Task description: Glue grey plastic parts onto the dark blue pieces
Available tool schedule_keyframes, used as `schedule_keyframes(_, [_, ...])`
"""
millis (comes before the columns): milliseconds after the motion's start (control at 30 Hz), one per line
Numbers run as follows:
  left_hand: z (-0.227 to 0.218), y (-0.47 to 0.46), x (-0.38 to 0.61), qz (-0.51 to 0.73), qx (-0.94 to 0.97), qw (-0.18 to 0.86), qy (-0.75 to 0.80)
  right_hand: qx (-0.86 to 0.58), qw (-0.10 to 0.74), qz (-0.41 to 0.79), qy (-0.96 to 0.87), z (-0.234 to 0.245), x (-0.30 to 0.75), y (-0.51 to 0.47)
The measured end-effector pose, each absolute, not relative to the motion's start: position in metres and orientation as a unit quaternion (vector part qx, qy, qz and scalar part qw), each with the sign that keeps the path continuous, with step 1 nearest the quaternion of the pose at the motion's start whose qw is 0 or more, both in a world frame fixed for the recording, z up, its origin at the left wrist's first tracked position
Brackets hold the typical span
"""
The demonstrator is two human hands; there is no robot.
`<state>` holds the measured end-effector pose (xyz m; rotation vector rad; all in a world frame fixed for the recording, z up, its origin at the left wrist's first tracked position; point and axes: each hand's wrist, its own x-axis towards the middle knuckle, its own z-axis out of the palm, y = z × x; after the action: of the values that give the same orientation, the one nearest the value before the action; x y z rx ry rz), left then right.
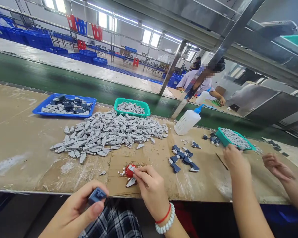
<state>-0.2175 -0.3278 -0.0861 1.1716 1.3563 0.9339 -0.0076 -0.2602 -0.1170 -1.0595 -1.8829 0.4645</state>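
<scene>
My left hand [81,208] is closed around a dark blue plastic part [97,195], its slotted end facing up, just off the table's front edge. Between the thumb and fingers of my right hand [149,183] is a small light grey plastic piece [131,168]. It is over a red round thing [129,171] in a wet, glossy patch on a cardboard sheet [116,162]. Another grey piece [131,182] lies just below the red thing, close to my right fingers. Behind my hands spreads a large heap of grey plastic pieces [109,132].
A blue tray [62,114] and a green basket [132,114] stand behind the heap. A white bottle with a blue nozzle [187,122] is near several blue-and-grey parts [185,158]. At right, a co-worker's hands [235,158] are by another green basket [221,137]. A metal post [178,107] rises behind.
</scene>
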Motion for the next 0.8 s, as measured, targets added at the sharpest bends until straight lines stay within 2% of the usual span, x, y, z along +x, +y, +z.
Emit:
schedule_keyframes(67, [-0.082, -0.316, -0.216, 0.374, 0.537, 0.499, 0.568, -0.434, 0.481, 0.258, -0.717, -0.115, -0.006, -0.259])
schedule_keyframes(167, [-0.073, -0.296, -0.207, 0.361, 0.583, 0.463, 0.562, -0.449, 0.534, 0.453, -0.555, -0.108, -0.001, -0.257])
schedule_keyframes(267, [-0.064, -0.279, -0.189, 0.325, 0.629, 0.483, 0.515, -0.406, 0.562, 0.616, -0.374, -0.097, 0.004, -0.258])
schedule_keyframes(333, [-0.061, -0.270, -0.176, 0.304, 0.653, 0.502, 0.479, -0.371, 0.578, 0.657, -0.310, -0.091, 0.007, -0.261])
schedule_keyframes(433, [-0.060, -0.262, -0.159, 0.296, 0.662, 0.511, 0.462, -0.363, 0.615, 0.614, -0.337, -0.085, 0.012, -0.269])
schedule_keyframes(633, [-0.064, -0.260, -0.139, 0.324, 0.660, 0.548, 0.398, -0.430, 0.637, 0.321, -0.554, -0.079, 0.017, -0.284])
schedule_keyframes(800, [-0.067, -0.260, -0.133, 0.344, 0.674, 0.511, 0.408, -0.424, 0.617, 0.234, -0.621, -0.083, 0.015, -0.287])
